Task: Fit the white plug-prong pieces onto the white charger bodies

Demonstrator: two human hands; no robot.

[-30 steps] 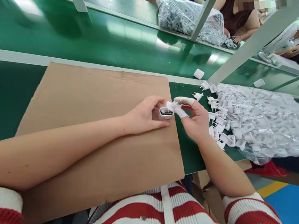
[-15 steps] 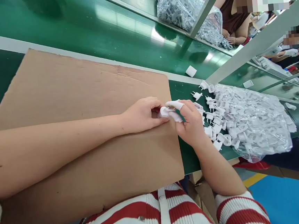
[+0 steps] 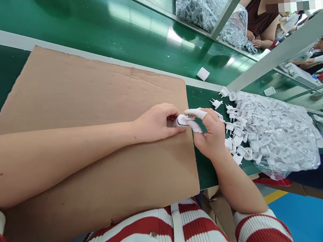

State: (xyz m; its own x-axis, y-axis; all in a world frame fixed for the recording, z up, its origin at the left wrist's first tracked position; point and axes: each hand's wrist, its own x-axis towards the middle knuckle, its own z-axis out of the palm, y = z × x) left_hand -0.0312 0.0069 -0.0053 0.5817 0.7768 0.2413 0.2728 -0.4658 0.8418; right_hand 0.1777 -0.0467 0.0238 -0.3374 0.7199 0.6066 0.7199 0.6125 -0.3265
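Note:
Over the right edge of the cardboard sheet (image 3: pixel 113 91), my left hand (image 3: pixel 158 123) grips a small white charger plug (image 3: pixel 181 121) between thumb and fingers. A dark line runs along the charger's end. My right hand (image 3: pixel 210 132), with white covers on its thumb and index finger, pinches the charger's other side. A small metallic spot shows at the tip of the right index finger; I cannot tell what it is. Both hands meet at the charger, and the fingers hide much of it.
Loose white plugs (image 3: pixel 237 133) lie right of my right hand, spilling from a clear plastic bag (image 3: pixel 284 133). A white block (image 3: pixel 203 74) sits on the green belt (image 3: pixel 142 36) beyond. A metal post (image 3: pixel 279 46) slants across the right. Across the belt, a person works beside another bag (image 3: pixel 196 6).
The view has shifted slightly. Both hands still hold the charger at the cardboard's right edge, and a little more of its end shows. The white block has moved left along the belt.

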